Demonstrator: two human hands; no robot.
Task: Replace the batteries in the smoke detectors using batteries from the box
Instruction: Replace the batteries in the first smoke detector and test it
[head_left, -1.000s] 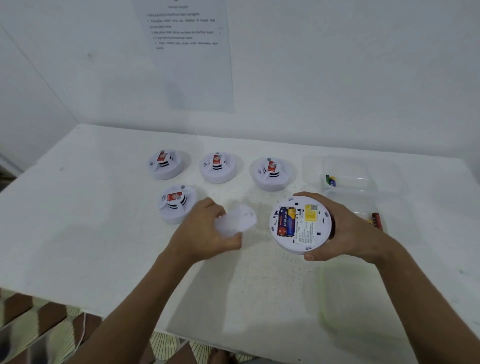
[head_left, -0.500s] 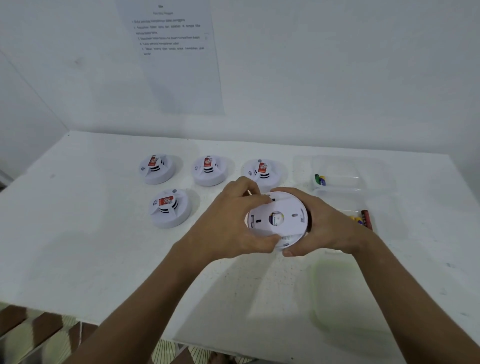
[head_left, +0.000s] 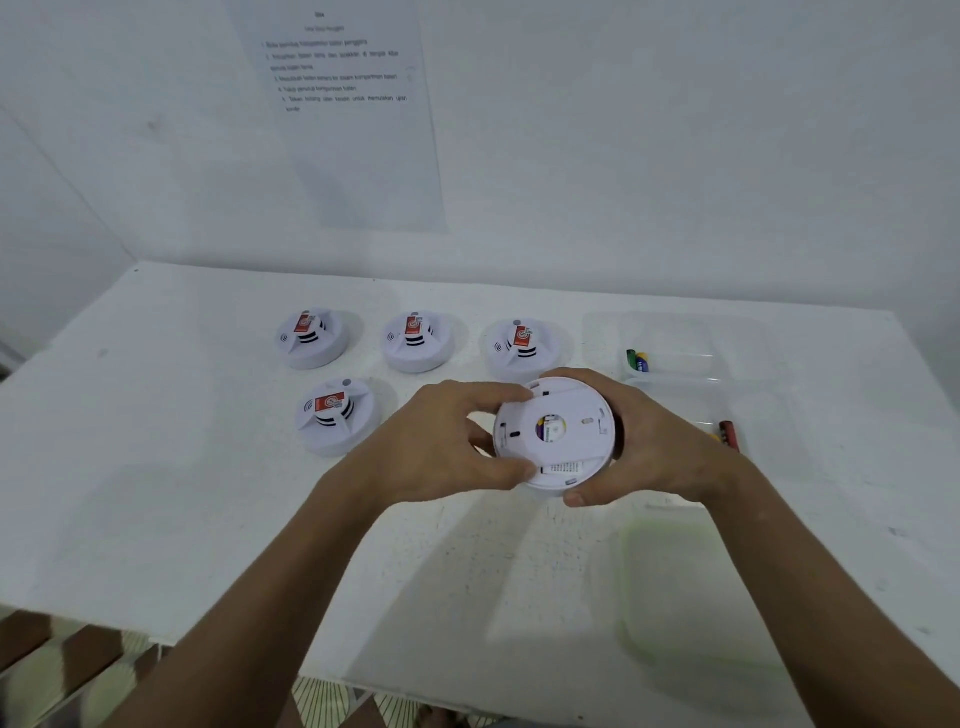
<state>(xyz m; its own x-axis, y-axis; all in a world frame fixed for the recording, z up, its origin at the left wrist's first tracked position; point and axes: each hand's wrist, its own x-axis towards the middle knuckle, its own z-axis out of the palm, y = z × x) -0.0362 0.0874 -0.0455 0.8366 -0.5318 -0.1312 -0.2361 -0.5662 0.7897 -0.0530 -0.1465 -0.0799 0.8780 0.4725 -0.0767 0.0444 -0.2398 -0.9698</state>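
Detector (head_left: 558, 434) sits between my two hands, held up over the middle of the table (head_left: 156, 467), its flat back turned toward me. The round back cover (head_left: 566, 415) lies on it, with a small hole at its centre showing a bit of yellow and purple inside. My left hand (head_left: 441, 447) comes in from the left, thumb curled under the near rim and fingers curled over the far rim, pinching the cover's edge. My right hand (head_left: 649, 447) wraps the detector's right side, fingers hooked over the far edge and thumb tucked beneath the near edge. Both forearms reach in from the table's near edge and meet at the detector.

Four other detectors (head_left: 415, 340) rest face up: three in a row toward the far edge, one nearer, left of my left hand. By the right edge stands a clear box (head_left: 685, 358) with a few batteries (head_left: 638, 360) at its left end, and a second clear box (head_left: 753, 415) just nearer, with red batteries (head_left: 727, 434) showing beside my right wrist. A clear lid (head_left: 691, 597) lies near the front right corner. A printed sheet (head_left: 353, 130) hangs on the wall.
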